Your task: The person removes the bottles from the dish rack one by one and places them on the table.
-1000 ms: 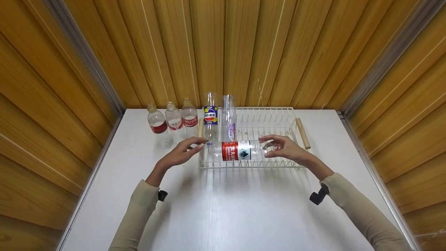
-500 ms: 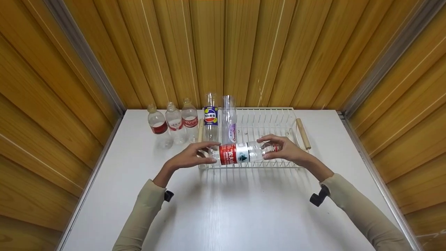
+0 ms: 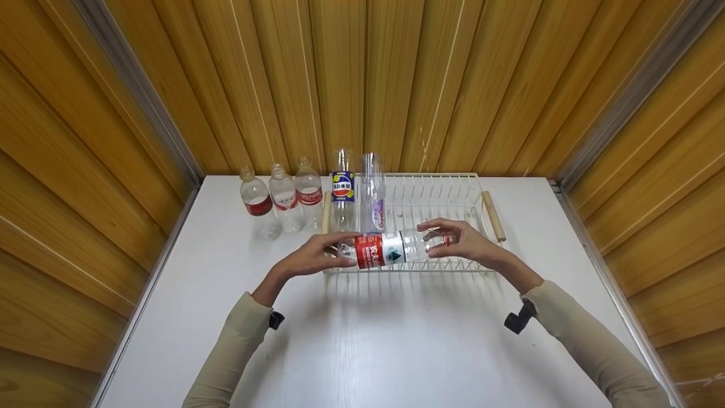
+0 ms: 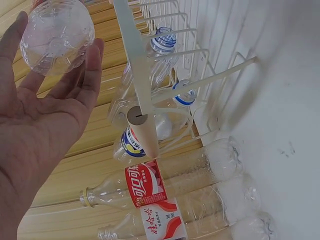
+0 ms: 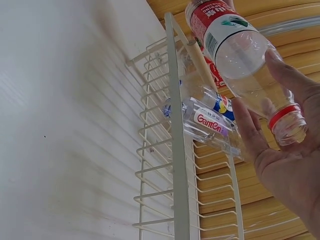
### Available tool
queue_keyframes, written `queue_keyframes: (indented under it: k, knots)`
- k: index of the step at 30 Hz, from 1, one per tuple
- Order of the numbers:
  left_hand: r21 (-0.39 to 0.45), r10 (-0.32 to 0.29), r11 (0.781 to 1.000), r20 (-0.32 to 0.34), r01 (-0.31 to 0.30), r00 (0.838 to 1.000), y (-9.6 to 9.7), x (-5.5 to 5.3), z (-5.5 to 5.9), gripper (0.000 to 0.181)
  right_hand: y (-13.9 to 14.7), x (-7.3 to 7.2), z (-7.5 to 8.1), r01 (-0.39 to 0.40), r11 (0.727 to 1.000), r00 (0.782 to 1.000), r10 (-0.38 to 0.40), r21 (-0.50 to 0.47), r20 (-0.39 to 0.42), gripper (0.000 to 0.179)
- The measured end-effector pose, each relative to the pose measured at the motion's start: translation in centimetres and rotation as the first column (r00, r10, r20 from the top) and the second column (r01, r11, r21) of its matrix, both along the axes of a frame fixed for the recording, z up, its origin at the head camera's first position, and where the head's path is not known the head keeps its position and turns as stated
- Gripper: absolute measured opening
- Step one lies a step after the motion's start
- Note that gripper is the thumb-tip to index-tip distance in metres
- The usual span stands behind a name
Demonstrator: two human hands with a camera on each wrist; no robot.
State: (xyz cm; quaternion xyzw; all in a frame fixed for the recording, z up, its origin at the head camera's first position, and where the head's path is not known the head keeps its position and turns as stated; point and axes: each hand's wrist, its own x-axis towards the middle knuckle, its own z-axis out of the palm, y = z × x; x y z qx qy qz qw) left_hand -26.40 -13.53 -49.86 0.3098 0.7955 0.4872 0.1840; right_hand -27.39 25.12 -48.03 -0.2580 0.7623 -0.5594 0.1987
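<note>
A clear plastic water bottle (image 3: pixel 376 250) with a red and white label lies sideways in the air over the front of the white wire rack (image 3: pixel 408 271). My left hand (image 3: pixel 311 255) grips its base end, thumb below and fingers above. At the neck end, my right hand (image 3: pixel 465 242) holds the bottle between thumb and fingers. The right wrist view shows a red ring (image 5: pixel 284 116) round the uncapped neck. Upside down in the rack's left part stand a bottle with a blue and yellow label (image 3: pixel 343 187) and a Ganten bottle (image 3: pixel 372 190).
Left of the rack, three empty bottles with red labels stand upright on the white table (image 3: pixel 362 351): one at the left (image 3: pixel 257 205), a middle one (image 3: pixel 284 198), one nearest the rack (image 3: pixel 309 195). Wooden handles (image 3: pixel 493 216) flank the rack. A wood-panelled wall (image 3: pixel 391 85) rises behind.
My left hand has moved right from beside the bottle's base to grip it. The bottle has shifted slightly and its base end dipped toward me. The right hand stays nearly in place.
</note>
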Motion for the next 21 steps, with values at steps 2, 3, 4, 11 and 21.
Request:
queue_keyframes:
  k: [2,3,4,11,21]
  knots:
    - [0.004,0.013,1.0,-0.002,-0.013,1.0,-0.2,0.0,-0.1,0.061,0.3,-0.2,0.0,0.002,1.0,1.0,-0.002,-0.002,-0.006,0.063]
    - [0.007,0.019,1.0,-0.001,-0.019,1.0,-0.3,0.0,-0.1,0.061,0.4,-0.2,0.0,0.003,1.0,1.0,-0.003,-0.005,-0.008,0.064]
    - [0.01,0.026,1.0,0.001,-0.026,1.0,-0.5,0.0,-0.1,0.061,0.7,-0.3,0.0,0.004,1.0,1.0,-0.004,-0.008,-0.011,0.066]
    - [0.06,0.114,0.991,0.051,-0.117,0.992,-2.3,0.2,-0.4,0.061,3.3,-1.2,0.2,0.077,0.997,0.997,-0.076,0.008,-0.011,0.075]
    - [0.316,0.329,0.839,0.352,-0.442,0.876,-5.7,0.0,-1.0,0.067,10.5,-3.4,-0.1,0.257,0.965,0.966,-0.255,0.052,-0.049,0.061]
